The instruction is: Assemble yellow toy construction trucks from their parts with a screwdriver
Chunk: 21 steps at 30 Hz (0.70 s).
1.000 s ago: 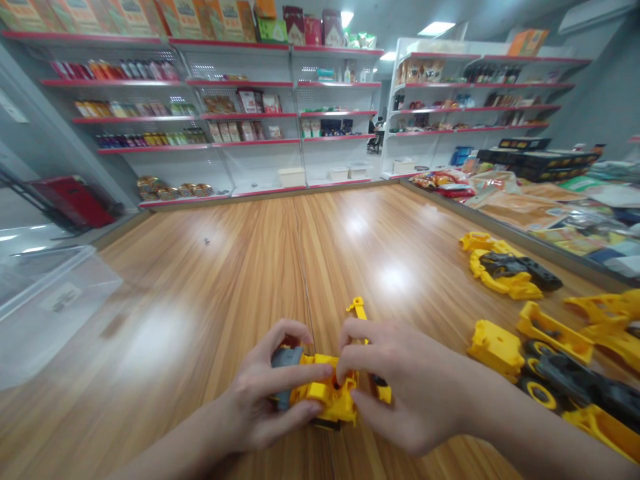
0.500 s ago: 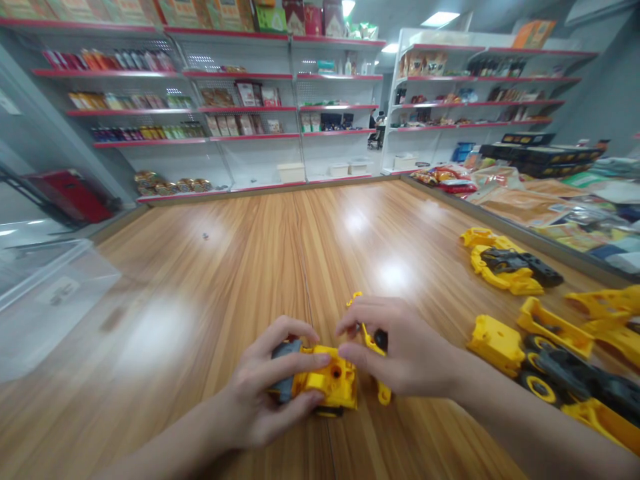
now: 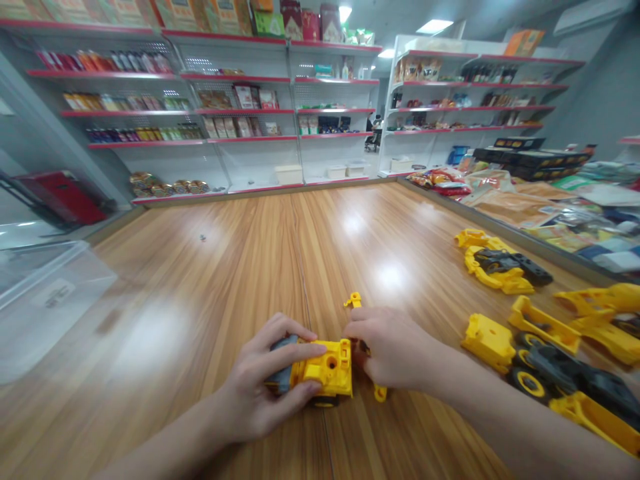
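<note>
The left grip (image 3: 267, 380) and right grip (image 3: 390, 347) are showing bare fingers (image 3: 287, 357). Both forearms (image 3: 493, 407) are appearing slender and bare.

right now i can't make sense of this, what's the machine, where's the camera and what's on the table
There is no machine: these are a person's two bare hands, seen by a head-worn camera looking forward and down. The left hand holds a yellow toy vehicle with a grey end. The right hand is beside it, over yellow parts; its fingertips are hidden, so I can't tell its grip. On the wooden table, more toy pieces lie to the right, and a clear bin sits at the left.
</note>
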### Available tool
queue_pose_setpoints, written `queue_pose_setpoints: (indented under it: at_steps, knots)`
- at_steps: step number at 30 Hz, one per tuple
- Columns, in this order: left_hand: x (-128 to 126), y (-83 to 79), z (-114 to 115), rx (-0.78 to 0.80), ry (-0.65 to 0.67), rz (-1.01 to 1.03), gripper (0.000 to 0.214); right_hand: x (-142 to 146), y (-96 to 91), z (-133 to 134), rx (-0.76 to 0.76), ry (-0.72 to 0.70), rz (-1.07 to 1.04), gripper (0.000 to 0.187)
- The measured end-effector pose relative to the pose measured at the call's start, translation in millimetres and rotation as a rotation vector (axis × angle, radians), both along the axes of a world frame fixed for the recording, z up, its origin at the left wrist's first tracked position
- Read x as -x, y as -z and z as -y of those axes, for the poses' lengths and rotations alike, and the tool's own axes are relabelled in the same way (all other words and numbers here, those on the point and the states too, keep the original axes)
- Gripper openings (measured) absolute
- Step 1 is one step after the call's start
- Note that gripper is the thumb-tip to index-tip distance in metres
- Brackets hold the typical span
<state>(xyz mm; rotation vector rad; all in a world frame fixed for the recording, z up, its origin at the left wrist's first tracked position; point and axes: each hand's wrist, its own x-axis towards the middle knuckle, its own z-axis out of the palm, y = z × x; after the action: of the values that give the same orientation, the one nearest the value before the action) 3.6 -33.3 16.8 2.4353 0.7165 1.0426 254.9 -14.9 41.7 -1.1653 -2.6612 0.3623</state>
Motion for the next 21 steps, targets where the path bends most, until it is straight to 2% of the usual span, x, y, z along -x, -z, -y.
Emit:
queue_pose_setpoints:
  at_steps: [12, 15, 18, 21]
  knots:
    - [3, -0.9, 0, 0.034, -0.001, 0.002, 0.040, 4, 6.2, -2, 0.002, -0.026, 0.076, 0.009]
    - [3, -0.2, -1, 0.053, 0.000, 0.009, 0.041, 4, 4.4, -3, -0.006, 0.013, 0.076, 0.005]
    - [2, 0.3, -1, 0.064, 0.008, 0.014, 0.041, 2, -0.9, -4, -0.045, 0.146, -0.033, 0.006]
    - [1, -0.1, -1, 0.062, 0.011, 0.007, 0.041, 2, -9.1, -3, -0.080, 0.238, -0.282, 0.007]
